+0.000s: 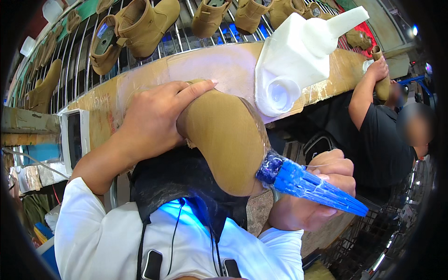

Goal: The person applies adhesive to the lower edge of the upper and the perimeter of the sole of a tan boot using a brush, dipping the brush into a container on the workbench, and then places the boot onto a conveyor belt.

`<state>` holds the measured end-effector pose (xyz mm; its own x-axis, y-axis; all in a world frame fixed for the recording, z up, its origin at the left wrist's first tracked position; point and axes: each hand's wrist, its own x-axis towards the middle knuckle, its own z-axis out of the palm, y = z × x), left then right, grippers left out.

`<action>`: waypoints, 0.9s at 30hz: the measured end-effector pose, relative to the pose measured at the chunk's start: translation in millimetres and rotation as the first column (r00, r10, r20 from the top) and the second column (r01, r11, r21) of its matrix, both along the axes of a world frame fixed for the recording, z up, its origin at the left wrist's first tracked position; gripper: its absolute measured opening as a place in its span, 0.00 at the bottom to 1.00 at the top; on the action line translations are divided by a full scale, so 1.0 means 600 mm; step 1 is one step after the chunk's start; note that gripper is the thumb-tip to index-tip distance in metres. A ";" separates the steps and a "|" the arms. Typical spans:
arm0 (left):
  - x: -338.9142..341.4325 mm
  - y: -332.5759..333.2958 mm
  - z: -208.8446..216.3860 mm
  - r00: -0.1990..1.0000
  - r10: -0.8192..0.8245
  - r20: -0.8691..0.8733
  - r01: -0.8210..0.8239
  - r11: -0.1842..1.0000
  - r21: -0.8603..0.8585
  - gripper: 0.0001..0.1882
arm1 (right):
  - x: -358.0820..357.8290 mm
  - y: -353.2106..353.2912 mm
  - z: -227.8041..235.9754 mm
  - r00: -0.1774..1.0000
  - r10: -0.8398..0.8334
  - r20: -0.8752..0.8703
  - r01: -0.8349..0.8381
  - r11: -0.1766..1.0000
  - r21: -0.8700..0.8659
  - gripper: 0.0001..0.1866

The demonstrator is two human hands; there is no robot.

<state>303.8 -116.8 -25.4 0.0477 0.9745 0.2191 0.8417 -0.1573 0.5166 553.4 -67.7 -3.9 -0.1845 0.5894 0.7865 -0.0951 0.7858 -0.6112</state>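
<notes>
My left hand (156,114) is wrapped around the upper end of a tan boot (224,135), its thumb lying across the top. The boot is tilted above my lap, with its smooth rounded end pointing down toward me. In my right hand (338,175) is a blue-handled brush (312,184), streaked with whitish dried glue. The brush's dark, wet-looking end touches the boot's lower right edge. Its bristles are hard to make out. Beyond the boot, a white plastic container (298,56) with a spout and a round opening stands on the bench.
A cardboard-covered bench (210,65) runs across in front of me. Behind it, several tan boots (151,28) stand on a metal-bar rack (179,35). At the right, a co-worker in a black shirt (375,144) holds another tan boot (382,86). A black apron (163,179) covers my lap.
</notes>
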 end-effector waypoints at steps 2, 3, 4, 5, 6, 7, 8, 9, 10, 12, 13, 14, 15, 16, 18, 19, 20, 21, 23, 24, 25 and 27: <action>-0.001 0.007 0.009 1.000 0.007 -0.002 -0.007 1.000 -0.029 0.37 | 0.003 0.011 0.011 0.999 -0.014 0.051 0.010 0.997 0.076 0.21; -0.002 0.011 0.010 1.000 0.014 -0.015 -0.015 0.999 -0.050 0.37 | 0.003 0.014 0.017 0.997 -0.032 0.072 0.024 0.995 0.101 0.20; -0.005 0.017 0.012 0.999 0.020 -0.028 -0.022 0.997 -0.070 0.37 | 0.001 0.018 0.019 0.995 -0.053 0.082 0.042 0.991 0.128 0.20; -0.008 0.022 0.013 0.999 0.026 -0.041 -0.029 0.996 -0.089 0.38 | 0.000 0.021 0.021 0.993 -0.075 0.092 0.060 0.986 0.155 0.20; -0.011 0.026 0.013 0.999 0.019 -0.036 -0.021 0.997 -0.072 0.39 | -0.001 0.025 0.023 0.990 -0.097 0.101 0.078 0.980 0.181 0.20; -0.014 0.029 0.011 0.999 0.013 -0.032 -0.015 0.998 -0.057 0.41 | -0.002 0.027 0.023 0.988 -0.108 0.113 0.085 0.978 0.189 0.20; -0.016 0.033 0.012 1.000 0.011 -0.030 -0.012 0.998 -0.058 0.42 | -0.001 0.029 0.024 0.985 -0.118 0.125 0.092 0.976 0.197 0.21; -0.019 0.036 0.014 1.000 0.009 -0.028 -0.010 0.998 -0.058 0.43 | -0.001 0.031 0.024 0.982 -0.129 0.137 0.099 0.974 0.205 0.21; -0.020 0.040 0.016 1.000 0.007 -0.026 -0.009 0.997 -0.077 0.43 | -0.003 0.031 0.024 0.978 -0.158 0.137 0.129 0.972 0.197 0.21; -0.023 0.049 0.020 1.000 -0.002 -0.021 0.001 0.996 -0.092 0.43 | -0.010 0.030 0.022 0.967 -0.215 0.139 0.188 0.965 0.180 0.21; -0.026 0.052 0.022 1.000 -0.012 -0.016 0.010 0.996 -0.091 0.43 | -0.009 0.034 0.023 0.964 -0.213 0.161 0.180 0.964 0.195 0.22; -0.028 0.056 0.024 1.000 -0.020 -0.011 0.019 0.996 -0.089 0.44 | -0.009 0.040 0.020 0.964 -0.226 0.142 0.195 0.960 0.202 0.21; -0.030 0.059 0.028 1.000 -0.020 -0.011 0.019 0.996 -0.088 0.43 | -0.008 0.047 0.014 0.964 -0.238 0.122 0.210 0.955 0.209 0.21; -0.031 0.060 0.031 1.000 -0.021 -0.008 0.020 0.996 -0.089 0.43 | -0.007 0.053 0.007 0.962 -0.250 0.105 0.224 0.951 0.214 0.21; -0.035 0.063 0.028 1.000 -0.021 0.017 0.022 0.999 -0.046 0.43 | 0.005 0.076 -0.011 0.961 -0.272 0.052 0.264 0.956 0.130 0.22; -0.040 0.060 0.016 0.999 -0.013 0.037 0.014 1.000 -0.007 0.42 | 0.014 0.091 -0.028 0.961 -0.276 -0.002 0.275 0.960 0.056 0.21; -0.045 0.057 0.008 0.999 -0.014 0.053 0.011 0.999 0.043 0.43 | 0.029 0.101 -0.044 0.954 -0.298 -0.041 0.298 0.954 -0.021 0.20; -0.053 0.056 0.001 0.998 -0.012 0.066 0.005 0.995 0.099 0.43 | 0.049 0.114 -0.065 0.935 -0.342 -0.098 0.330 0.937 -0.116 0.19; -0.102 0.024 -0.042 0.977 0.023 0.214 -0.022 1.000 -0.005 0.41 | 0.081 0.124 -0.092 0.932 -0.357 0.051 0.357 0.890 -0.285 0.13; -0.146 -0.011 -0.081 0.917 0.112 0.383 -0.048 0.984 -0.171 0.40 | 0.090 0.127 -0.102 0.921 -0.358 0.155 0.390 0.845 -0.365 0.10; -0.176 -0.039 -0.106 0.807 0.232 0.544 -0.038 0.938 -0.344 0.39 | 0.092 0.137 -0.117 0.936 -0.286 0.205 0.342 0.879 -0.333 0.08; -0.170 -0.038 -0.083 0.630 0.370 0.682 0.057 0.854 -0.516 0.37 | 0.091 0.148 -0.127 0.915 -0.207 0.346 0.307 0.913 -0.268 0.07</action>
